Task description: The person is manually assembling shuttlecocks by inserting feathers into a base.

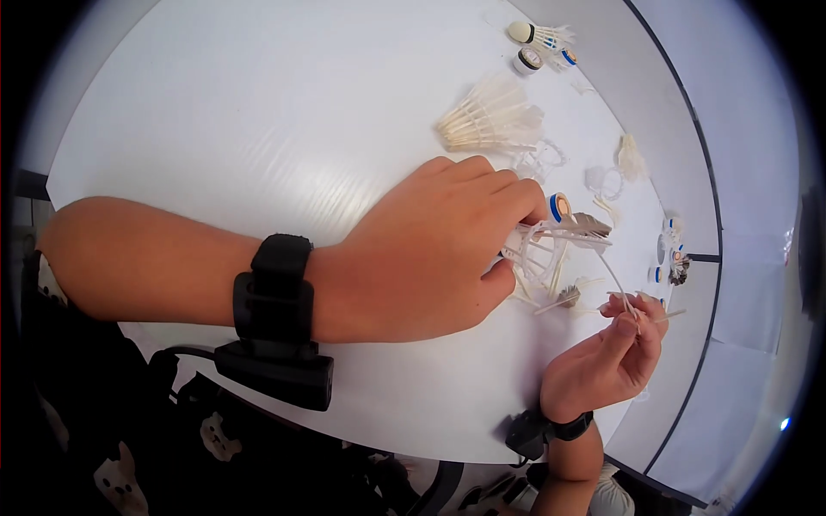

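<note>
My left hand reaches across the white table with its fingers closed around a partly stripped shuttlecock. White ribs and pale quills stick out past the fingertips, and the hand hides the shuttlecock's near end. A grey-brown feather projects from its far side. My right hand, lower right, pinches a thin white feather shaft between thumb and fingers. That shaft runs up toward the grey-brown feather; whether the two are joined I cannot tell. A small grey feather tuft and loose quills lie between my hands.
A feather skirt without a cork lies beyond my left hand. Farther off are a whole shuttlecock and a small round cap. White rings, a loose feather and more pieces lie near the right-hand wall.
</note>
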A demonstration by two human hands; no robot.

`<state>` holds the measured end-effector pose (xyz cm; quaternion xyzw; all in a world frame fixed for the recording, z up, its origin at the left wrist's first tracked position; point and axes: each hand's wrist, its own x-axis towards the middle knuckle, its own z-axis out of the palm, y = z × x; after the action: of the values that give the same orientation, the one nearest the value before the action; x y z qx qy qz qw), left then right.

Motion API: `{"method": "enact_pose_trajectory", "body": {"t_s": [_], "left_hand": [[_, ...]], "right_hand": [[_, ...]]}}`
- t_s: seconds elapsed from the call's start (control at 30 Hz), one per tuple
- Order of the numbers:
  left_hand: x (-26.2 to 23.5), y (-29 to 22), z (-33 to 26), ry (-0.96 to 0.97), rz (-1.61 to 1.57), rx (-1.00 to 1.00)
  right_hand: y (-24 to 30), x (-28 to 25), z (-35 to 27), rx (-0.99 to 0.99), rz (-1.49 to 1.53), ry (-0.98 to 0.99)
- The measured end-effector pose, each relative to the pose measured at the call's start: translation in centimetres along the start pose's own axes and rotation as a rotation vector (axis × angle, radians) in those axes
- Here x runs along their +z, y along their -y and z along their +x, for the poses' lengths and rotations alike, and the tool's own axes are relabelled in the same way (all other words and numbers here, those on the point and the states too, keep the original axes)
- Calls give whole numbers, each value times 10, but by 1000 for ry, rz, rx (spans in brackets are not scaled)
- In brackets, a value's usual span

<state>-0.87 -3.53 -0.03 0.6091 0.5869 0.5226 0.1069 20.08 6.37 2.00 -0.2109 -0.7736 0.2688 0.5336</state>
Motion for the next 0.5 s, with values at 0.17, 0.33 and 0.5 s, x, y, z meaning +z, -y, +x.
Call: {"method": "enact_pose_trajectory", "body": {"t_s": [0.17, 0.33, 0.5], "left_hand": [[1, 1, -1, 1, -2, -5], [2, 2, 0, -6, 8, 12], [1, 2, 0, 10, -3, 10]], "right_hand": [[1, 1, -1, -24, 41, 37], [-2, 1, -2, -90, 73, 43], [-3, 0, -1, -116, 74, 88]]}}
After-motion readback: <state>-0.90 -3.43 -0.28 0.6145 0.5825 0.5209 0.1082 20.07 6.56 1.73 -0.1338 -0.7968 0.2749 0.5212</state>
